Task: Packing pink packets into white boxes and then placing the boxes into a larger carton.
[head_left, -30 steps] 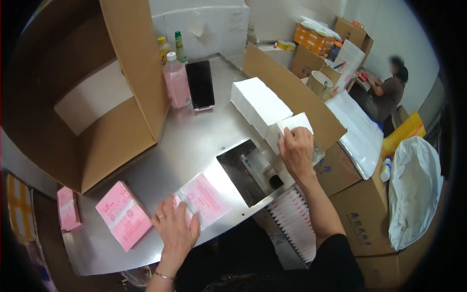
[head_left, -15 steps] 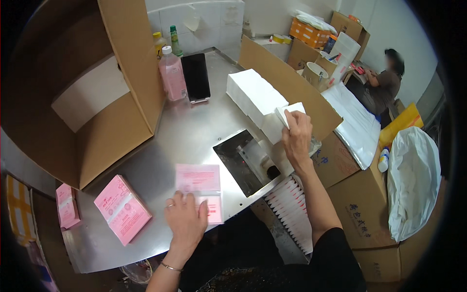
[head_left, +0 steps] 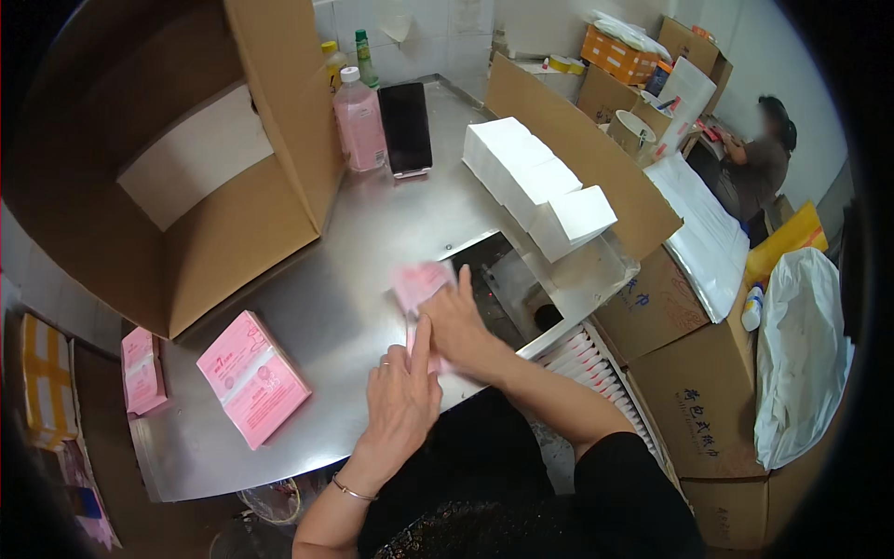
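Pink packet lies under both hands' grip, on steel table.

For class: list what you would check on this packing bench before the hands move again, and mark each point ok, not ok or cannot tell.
1. Both hands on the pink packet: ok; left hand and right hand meet over it.
2. Packet flat on the steel table: cannot tell; it is blurred.
3. Pink stack apart from the hands: ok.
4. White boxes in a tidy row: ok.
5. Table recess unobstructed: cannot tell; right hand covers part.
6. Pink bottle upright, capped: ok.
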A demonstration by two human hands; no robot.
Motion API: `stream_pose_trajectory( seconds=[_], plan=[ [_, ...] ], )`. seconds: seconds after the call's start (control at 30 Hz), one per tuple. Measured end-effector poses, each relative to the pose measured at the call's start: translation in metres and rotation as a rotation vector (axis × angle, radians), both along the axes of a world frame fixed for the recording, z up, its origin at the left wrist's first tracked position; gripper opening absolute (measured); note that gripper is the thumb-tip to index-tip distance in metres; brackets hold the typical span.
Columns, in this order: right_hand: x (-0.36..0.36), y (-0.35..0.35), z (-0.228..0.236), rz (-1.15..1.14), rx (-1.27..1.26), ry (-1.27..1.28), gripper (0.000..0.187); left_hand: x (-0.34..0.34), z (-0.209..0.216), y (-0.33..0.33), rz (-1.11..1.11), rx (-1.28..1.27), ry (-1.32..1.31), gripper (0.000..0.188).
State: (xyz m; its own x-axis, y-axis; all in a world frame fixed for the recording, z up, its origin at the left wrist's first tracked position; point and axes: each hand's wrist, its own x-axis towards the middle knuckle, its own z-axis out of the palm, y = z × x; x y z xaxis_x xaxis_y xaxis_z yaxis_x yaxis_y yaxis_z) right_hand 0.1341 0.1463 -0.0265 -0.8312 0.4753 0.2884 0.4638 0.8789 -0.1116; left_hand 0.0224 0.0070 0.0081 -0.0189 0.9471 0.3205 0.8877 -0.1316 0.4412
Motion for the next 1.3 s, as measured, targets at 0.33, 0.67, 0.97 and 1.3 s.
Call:
stream_pose_trajectory(
  seconds=[0.33,0.67,0.97,1.3],
  plan=[
    [0.088,0.033,0.008,-0.286,-0.169,0.016,0.01,-0.06,-0.019,-0.051,0.009,0.179,-0.226,0.025],
    [0.123,0.1,0.043,-0.653,0.534,0.238,0.018,-0.157,-0.001,-0.084,0.542,0.006,0.247,0.022],
    [0.137,0.101,0.046,-0.625,0.387,0.347,0.015,-0.041,0.003,-0.021,0.109,0.155,-0.022,0.024],
    [0.056,-0.072,0.015,0.403,0.114,0.311,0.031,-0.021,-0.015,-0.004,-0.121,0.07,-0.091,0.056]
  ],
)
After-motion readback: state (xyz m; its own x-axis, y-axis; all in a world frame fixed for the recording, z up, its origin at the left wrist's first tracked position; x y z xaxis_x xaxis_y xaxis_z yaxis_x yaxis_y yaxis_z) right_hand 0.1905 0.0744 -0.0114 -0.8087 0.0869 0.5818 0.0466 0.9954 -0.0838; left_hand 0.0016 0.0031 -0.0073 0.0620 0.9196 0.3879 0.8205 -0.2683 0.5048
